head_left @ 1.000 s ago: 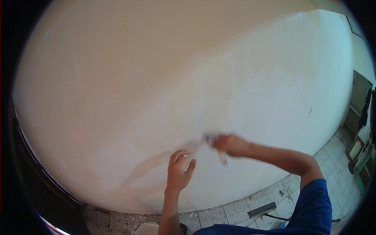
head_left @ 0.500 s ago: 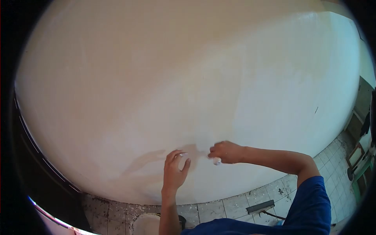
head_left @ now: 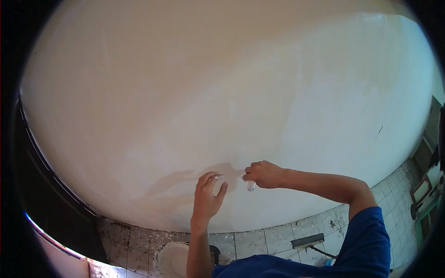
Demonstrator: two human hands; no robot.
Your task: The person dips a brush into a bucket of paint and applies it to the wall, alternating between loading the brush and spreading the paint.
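Note:
A large pale wall [head_left: 185,92] fills most of the head view, cream above and whiter below. My left hand [head_left: 207,199] is raised before its lower part, thumb and fingers curved apart, with a whitish smear at the fingertips. Nothing shows between them. My right hand [head_left: 264,174] is closed around a small tool with a rounded, white-smeared handle end [head_left: 251,186] sticking out below the fist. The rest of that tool is hidden by the fingers, so its kind cannot be made out. Shadows of the hands fall on the wall close by.
Below the wall runs a tiled floor [head_left: 250,242] with white spatters. A round whitish bucket [head_left: 160,257] stands near my left forearm. A grey wide-headed tool with a thin handle [head_left: 308,241] lies to the right. A dark panel [head_left: 55,199] borders the left side.
My right hand has shifted slightly left and up, nearer the left hand, with the tool still in it. The left hand keeps its curved shape. The view has tilted a little.

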